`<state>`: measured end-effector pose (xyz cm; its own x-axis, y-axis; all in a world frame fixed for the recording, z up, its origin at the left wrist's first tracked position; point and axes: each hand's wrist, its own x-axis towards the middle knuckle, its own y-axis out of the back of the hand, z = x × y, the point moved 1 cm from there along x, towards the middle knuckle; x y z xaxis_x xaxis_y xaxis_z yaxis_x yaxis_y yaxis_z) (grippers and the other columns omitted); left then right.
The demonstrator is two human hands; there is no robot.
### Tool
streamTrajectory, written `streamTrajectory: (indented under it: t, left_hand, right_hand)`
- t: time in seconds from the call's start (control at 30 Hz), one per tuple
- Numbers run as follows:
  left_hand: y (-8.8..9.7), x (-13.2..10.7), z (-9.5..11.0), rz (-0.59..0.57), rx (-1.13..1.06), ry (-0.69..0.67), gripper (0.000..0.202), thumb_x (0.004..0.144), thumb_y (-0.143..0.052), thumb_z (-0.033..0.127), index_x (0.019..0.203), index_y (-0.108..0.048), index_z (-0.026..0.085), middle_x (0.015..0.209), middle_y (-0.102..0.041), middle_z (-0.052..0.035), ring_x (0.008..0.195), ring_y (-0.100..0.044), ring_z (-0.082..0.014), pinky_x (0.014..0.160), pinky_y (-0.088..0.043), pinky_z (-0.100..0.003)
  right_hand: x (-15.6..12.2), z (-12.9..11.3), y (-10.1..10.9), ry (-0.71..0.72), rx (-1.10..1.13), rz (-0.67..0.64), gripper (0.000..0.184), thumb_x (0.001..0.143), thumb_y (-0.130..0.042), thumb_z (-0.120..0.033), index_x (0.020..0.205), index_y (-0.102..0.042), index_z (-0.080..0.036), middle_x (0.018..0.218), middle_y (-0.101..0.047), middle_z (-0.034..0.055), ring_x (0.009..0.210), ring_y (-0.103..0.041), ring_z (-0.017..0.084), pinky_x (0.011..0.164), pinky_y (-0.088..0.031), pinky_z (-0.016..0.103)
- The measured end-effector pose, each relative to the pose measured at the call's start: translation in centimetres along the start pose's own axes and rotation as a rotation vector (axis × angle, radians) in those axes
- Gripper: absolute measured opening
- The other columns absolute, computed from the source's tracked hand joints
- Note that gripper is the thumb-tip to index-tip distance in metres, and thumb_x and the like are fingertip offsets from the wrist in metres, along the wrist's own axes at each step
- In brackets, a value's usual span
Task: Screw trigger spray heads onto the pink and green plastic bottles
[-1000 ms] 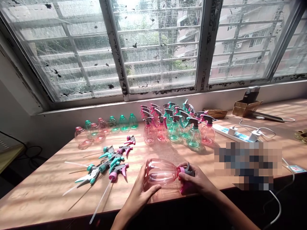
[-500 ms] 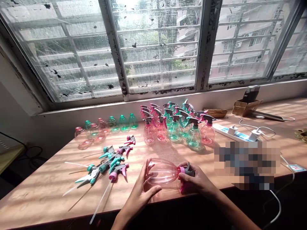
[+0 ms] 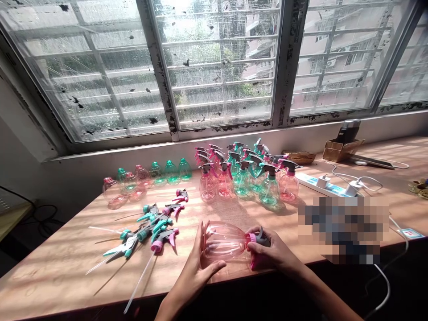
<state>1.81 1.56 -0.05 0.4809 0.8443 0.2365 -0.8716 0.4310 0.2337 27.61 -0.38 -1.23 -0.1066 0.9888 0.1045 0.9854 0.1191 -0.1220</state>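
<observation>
A clear pink spray bottle [image 3: 223, 240] lies on its side in the air just above the table's front edge, its base to the left. My left hand [image 3: 202, 261] cups the base, fingers behind it and thumb in front. At the neck, my right hand [image 3: 274, 249] grips the pink and grey spray head [image 3: 261, 238], which sits on the bottle's mouth. Left of my hands lies a pile of loose spray heads [image 3: 158, 227], teal-grey and pink-grey, with thin tubes. Several open bottles [image 3: 172, 173], pink and green, stand at the back left.
Several bottles with spray heads fitted [image 3: 242, 180] stand in a group behind my hands. To the right are a white power strip [image 3: 310, 180] with chargers and cables, a cardboard box [image 3: 341, 150], and a pixelated patch [image 3: 344, 229]. The wooden table [image 3: 60, 272] ends just before me.
The bottle has turned slightly about its length, and its base now rests closer into my left hand. Both hands stay in nearly the same place.
</observation>
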Motion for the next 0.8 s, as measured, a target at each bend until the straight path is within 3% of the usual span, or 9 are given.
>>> streamTrajectory:
  t: [0.17, 0.27, 0.33, 0.43, 0.53, 0.7, 0.8]
  left_hand:
    - [0.2, 0.3, -1.0, -0.005, 0.037, -0.016, 0.095, 0.091, -0.07, 0.041, 0.16, -0.005, 0.038, 0.168, -0.018, -0.0098, 0.151, -0.026, -0.035, 0.122, -0.027, -0.053]
    - [0.2, 0.6, -2.4, -0.014, 0.015, -0.117, 0.088, 0.096, -0.062, 0.045, 0.159, -0.001, 0.042, 0.169, -0.014, -0.0088, 0.147, -0.034, -0.0356, 0.115, -0.039, -0.053]
    - [0.3, 0.7, -3.0, -0.006, 0.045, -0.165, 0.083, 0.099, -0.057, 0.045, 0.159, 0.0, 0.043, 0.167, -0.018, -0.0098, 0.144, -0.039, -0.0349, 0.115, -0.038, -0.055]
    - [0.2, 0.5, -2.6, -0.006, 0.101, -0.129, 0.091, 0.097, -0.062, 0.041, 0.159, 0.005, 0.04, 0.163, -0.029, -0.011, 0.147, -0.036, -0.0335, 0.121, -0.026, -0.057]
    - [0.2, 0.2, -1.4, 0.0, 0.14, -0.056, 0.1, 0.091, -0.072, 0.04, 0.16, 0.0, 0.039, 0.165, -0.025, -0.0094, 0.152, -0.025, -0.0335, 0.124, -0.018, -0.055]
    - [0.0, 0.3, -0.9, 0.014, 0.062, -0.041, 0.095, 0.091, -0.071, 0.043, 0.16, -0.007, 0.039, 0.169, -0.016, -0.0089, 0.149, -0.03, -0.0362, 0.122, -0.027, -0.055]
    - [-0.2, 0.5, -1.2, 0.021, 0.02, -0.053, 0.093, 0.094, -0.067, 0.043, 0.16, -0.002, 0.041, 0.167, -0.02, -0.0096, 0.149, -0.031, -0.0344, 0.121, -0.028, -0.056]
  right_hand:
    - [0.1, 0.0, 0.0, -0.008, 0.03, 0.014, 0.043, 0.076, -0.083, -0.05, 0.097, -0.063, -0.018, 0.068, -0.071, 0.0007, 0.058, -0.067, 0.018, 0.059, -0.055, 0.031]
    - [0.2, -0.1, 0.0, -0.026, 0.053, 0.028, 0.047, 0.073, -0.085, -0.053, 0.096, -0.063, -0.018, 0.069, -0.072, 0.001, 0.058, -0.068, 0.019, 0.059, -0.056, 0.032]
    - [0.2, 0.0, 0.0, -0.027, 0.054, 0.026, 0.046, 0.073, -0.085, -0.052, 0.096, -0.063, -0.018, 0.07, -0.072, 0.0009, 0.059, -0.067, 0.018, 0.06, -0.055, 0.031]
    - [0.2, 0.0, 0.1, -0.01, 0.047, 0.015, 0.043, 0.075, -0.084, -0.049, 0.096, -0.064, -0.017, 0.068, -0.072, 0.0003, 0.059, -0.067, 0.017, 0.061, -0.054, 0.029]
    - [0.1, -0.1, 0.1, -0.005, 0.039, 0.004, 0.041, 0.077, -0.084, -0.046, 0.098, -0.064, -0.017, 0.069, -0.072, 0.0008, 0.061, -0.067, 0.017, 0.062, -0.053, 0.028]
    - [0.1, -0.1, 0.0, -0.018, 0.077, 0.014, 0.044, 0.075, -0.084, -0.048, 0.098, -0.063, -0.017, 0.07, -0.072, 0.0005, 0.059, -0.067, 0.017, 0.061, -0.054, 0.03]
    - [0.1, -0.1, 0.0, -0.026, 0.096, 0.013, 0.045, 0.075, -0.085, -0.049, 0.098, -0.062, -0.017, 0.07, -0.072, 0.0007, 0.059, -0.067, 0.017, 0.061, -0.055, 0.031]
